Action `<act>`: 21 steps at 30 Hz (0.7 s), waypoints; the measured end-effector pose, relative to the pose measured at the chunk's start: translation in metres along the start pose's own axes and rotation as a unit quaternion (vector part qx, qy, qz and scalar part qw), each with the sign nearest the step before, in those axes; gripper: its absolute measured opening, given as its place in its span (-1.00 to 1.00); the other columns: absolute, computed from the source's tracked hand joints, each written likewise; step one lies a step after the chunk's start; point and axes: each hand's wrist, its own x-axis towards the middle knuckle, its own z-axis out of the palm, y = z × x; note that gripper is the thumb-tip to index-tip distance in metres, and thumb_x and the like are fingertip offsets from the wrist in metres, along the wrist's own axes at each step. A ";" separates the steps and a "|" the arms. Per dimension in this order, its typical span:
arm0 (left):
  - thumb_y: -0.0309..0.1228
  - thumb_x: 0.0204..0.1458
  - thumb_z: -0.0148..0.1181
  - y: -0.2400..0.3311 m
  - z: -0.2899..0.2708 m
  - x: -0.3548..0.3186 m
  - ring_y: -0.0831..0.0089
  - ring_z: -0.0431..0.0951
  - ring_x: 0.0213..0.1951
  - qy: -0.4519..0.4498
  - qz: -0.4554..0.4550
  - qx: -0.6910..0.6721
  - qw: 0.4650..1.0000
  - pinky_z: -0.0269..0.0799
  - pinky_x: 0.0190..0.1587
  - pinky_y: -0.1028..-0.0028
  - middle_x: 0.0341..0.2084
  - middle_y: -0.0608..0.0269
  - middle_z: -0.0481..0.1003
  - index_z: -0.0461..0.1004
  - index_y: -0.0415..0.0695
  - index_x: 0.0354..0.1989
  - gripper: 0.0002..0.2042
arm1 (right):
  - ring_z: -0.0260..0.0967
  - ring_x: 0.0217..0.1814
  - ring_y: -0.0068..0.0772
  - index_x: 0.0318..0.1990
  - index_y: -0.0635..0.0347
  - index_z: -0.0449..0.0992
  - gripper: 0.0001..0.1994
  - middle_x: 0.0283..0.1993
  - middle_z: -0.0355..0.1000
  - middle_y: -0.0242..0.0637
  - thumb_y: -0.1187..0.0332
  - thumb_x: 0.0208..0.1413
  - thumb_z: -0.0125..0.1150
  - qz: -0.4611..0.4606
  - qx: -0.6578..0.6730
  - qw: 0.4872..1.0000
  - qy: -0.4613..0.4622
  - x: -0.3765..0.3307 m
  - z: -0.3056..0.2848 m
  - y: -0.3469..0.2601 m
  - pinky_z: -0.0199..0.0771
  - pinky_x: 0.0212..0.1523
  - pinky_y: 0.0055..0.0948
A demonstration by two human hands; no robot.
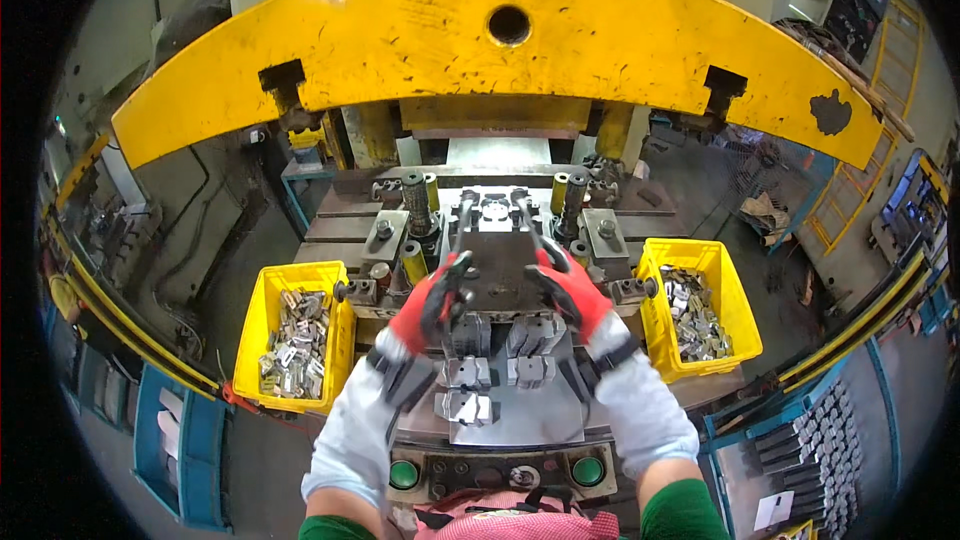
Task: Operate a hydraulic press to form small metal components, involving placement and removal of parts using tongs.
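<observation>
Both my hands wear red and black gloves and reach in over the front of a press die. My left hand [437,302] is at the left side of a dark flat plate [502,272], its fingers bent and apart. At the right side of that plate is my right hand [568,288], palm inward, with its fingers apart. I make out nothing held in either hand, and whether they touch the plate is unclear. Beyond them a bright metal piece [495,208] lies in the die. Below my hands, stacked grey metal parts [466,374] stand on a metal sheet [520,427].
A yellow press beam [420,30] spans above. Yellow bins of small metal parts stand at left [345,365] and right [745,325]. A control panel with green buttons [404,474] is nearest me. Guide posts [416,202] flank the die. More parts [830,450] lie at lower right.
</observation>
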 end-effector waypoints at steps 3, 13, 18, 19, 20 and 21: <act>-0.23 0.04 -0.15 0.002 -0.021 0.070 0.75 0.16 -0.68 -0.140 0.186 0.174 0.957 0.07 -0.65 0.76 -0.58 0.46 0.28 0.28 -0.06 -0.10 -0.71 | 0.23 -0.49 -0.66 -0.17 0.17 0.31 -0.73 -0.38 0.28 -0.43 0.36 -0.08 0.06 0.045 0.041 0.997 -0.050 0.060 0.005 0.016 0.26 -0.49 -0.66; -0.27 0.03 -0.12 0.009 -0.032 -0.010 0.68 0.29 -0.60 0.178 0.093 0.093 0.975 0.20 -0.59 0.66 -0.60 0.46 0.31 0.34 -0.05 -0.20 -0.77 | 0.13 -0.53 -0.71 -0.13 0.12 0.29 -0.73 -0.46 0.27 -0.51 0.34 -0.03 0.03 -0.147 -0.009 0.974 0.174 -0.046 -0.012 -0.016 0.20 -0.54 -0.67; -0.14 -0.01 -0.10 -0.023 -0.074 -0.144 0.68 0.27 -0.62 0.333 0.152 0.120 0.923 0.19 -0.69 0.68 -0.62 0.47 0.27 0.35 -0.06 -0.24 -0.71 | 0.11 -0.62 -0.71 -0.06 0.16 0.23 -0.69 -0.54 0.21 -0.50 0.36 0.01 -0.03 -0.049 -0.076 0.906 0.412 -0.189 -0.099 0.013 0.14 -0.64 -0.70; -0.09 -0.01 -0.12 -0.031 -0.084 -0.166 0.67 0.24 -0.65 0.408 0.118 0.069 0.903 0.17 -0.72 0.67 -0.66 0.46 0.26 0.36 -0.09 -0.27 -0.67 | 0.13 -0.57 -0.70 -0.04 0.18 0.21 -0.67 -0.54 0.19 -0.50 0.40 0.00 -0.03 0.020 -0.105 0.902 0.419 -0.221 -0.121 0.024 0.14 -0.59 -0.69; -0.07 -0.01 -0.14 -0.044 -0.109 -0.193 0.68 0.21 -0.70 0.382 0.106 0.054 0.916 0.15 -0.73 0.67 -0.70 0.47 0.22 0.33 -0.12 -0.23 -0.63 | 0.11 -0.59 -0.71 -0.09 0.20 0.24 -0.72 -0.57 0.17 -0.51 0.41 0.00 -0.04 0.046 -0.084 0.905 0.415 -0.245 -0.135 0.037 0.12 -0.62 -0.69; -0.05 -0.01 -0.15 -0.059 -0.135 -0.219 0.70 0.17 -0.74 0.358 0.093 0.040 0.928 0.14 -0.75 0.66 -0.74 0.47 0.18 0.29 -0.14 -0.20 -0.60 | 0.09 -0.61 -0.72 -0.14 0.21 0.26 -0.76 -0.60 0.15 -0.53 0.41 0.00 -0.04 0.070 -0.063 0.907 0.410 -0.263 -0.142 0.050 0.10 -0.64 -0.69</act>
